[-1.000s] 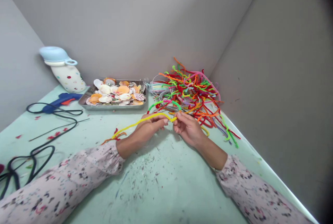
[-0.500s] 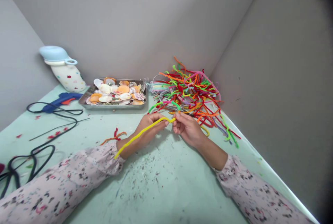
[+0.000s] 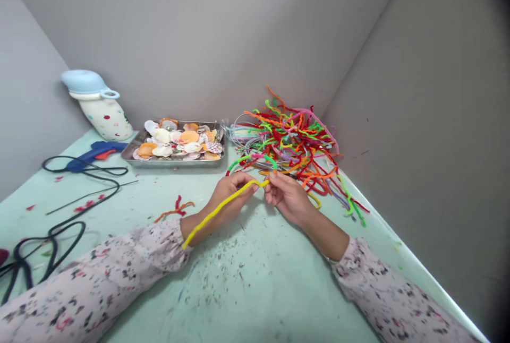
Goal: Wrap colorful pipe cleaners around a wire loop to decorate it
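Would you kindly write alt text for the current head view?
A person's left hand and right hand hold a yellow pipe cleaner over a green table. Behind lie a metal tray of seashells and a tangle of colorful pipe cleaners.

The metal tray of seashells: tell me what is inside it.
Inside the metal tray lie seashells, white, orange and speckled, heaped over one another. The upper ones cover nearly all of the tray's floor, so what lies beneath them cannot be seen.
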Action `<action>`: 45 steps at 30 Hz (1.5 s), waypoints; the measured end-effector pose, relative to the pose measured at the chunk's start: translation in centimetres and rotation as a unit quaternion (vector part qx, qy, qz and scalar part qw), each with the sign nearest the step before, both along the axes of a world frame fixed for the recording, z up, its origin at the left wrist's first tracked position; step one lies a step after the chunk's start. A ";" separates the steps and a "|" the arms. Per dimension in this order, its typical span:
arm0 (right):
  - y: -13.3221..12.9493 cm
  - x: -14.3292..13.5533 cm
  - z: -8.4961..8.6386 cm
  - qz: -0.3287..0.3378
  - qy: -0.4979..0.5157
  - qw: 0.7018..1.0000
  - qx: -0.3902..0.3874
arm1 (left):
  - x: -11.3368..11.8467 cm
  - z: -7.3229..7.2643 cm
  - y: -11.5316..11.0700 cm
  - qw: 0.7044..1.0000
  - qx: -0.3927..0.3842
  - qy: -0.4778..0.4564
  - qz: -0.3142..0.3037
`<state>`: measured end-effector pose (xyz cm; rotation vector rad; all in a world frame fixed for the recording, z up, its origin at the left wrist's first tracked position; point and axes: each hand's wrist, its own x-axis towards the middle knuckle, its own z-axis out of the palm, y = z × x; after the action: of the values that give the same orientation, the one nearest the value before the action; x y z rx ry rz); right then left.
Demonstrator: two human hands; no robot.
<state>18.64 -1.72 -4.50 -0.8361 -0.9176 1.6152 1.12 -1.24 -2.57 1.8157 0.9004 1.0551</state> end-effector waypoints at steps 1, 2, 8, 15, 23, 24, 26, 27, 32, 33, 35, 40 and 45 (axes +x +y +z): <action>0.0 0.0 0.0 -0.003 0.000 1.000 -0.001 | 0.1 0.0 -0.1 1.000 0.005 0.007 0.008; 0.0 0.0 0.0 -0.005 0.000 1.000 -0.001 | 0.1 0.1 -0.1 1.000 0.014 0.018 0.017; 0.0 -0.1 0.1 -0.001 -0.007 1.000 -0.005 | 0.1 0.1 -0.1 0.997 0.047 0.050 0.042; 0.0 -0.2 0.1 0.005 -0.013 1.000 -0.009 | 0.1 0.1 -0.1 0.997 0.038 0.036 0.050; 0.0 -0.2 0.1 0.008 -0.015 1.000 -0.006 | 0.0 -0.3 0.1 0.997 0.062 0.026 0.045; 0.0 -0.2 0.1 0.007 -0.013 1.000 -0.005 | 0.0 -0.3 0.1 0.997 0.062 0.019 0.048; 0.0 -0.2 0.0 0.003 -0.008 1.000 -0.004 | 0.0 -0.3 -0.1 0.997 0.064 0.012 0.049; 0.0 -0.2 0.0 0.000 -0.006 1.000 -0.003 | 0.1 -0.3 -0.1 0.997 0.067 0.010 0.048; 0.0 -0.2 0.1 -0.006 -0.006 1.000 -0.008 | 0.1 -0.1 -0.1 0.995 0.081 0.028 0.047; 0.0 -0.2 0.1 -0.005 -0.008 1.000 -0.009 | 0.1 -0.2 -0.1 0.995 0.077 0.030 0.049; 0.0 -0.2 0.1 -0.004 -0.013 1.000 -0.011 | 0.1 -0.3 0.0 0.996 0.067 0.026 0.053; 0.1 -0.3 -0.1 0.000 -0.020 1.000 -0.003 | 0.0 -0.4 0.2 0.994 0.090 0.038 0.059; 0.2 -0.3 -0.2 0.000 -0.031 0.999 -0.008 | 0.0 -0.3 0.2 0.990 0.124 0.048 0.056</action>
<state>18.30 -1.54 -4.70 -0.9010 -0.9490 1.6073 1.14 -1.04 -2.90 2.0566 0.9722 1.2019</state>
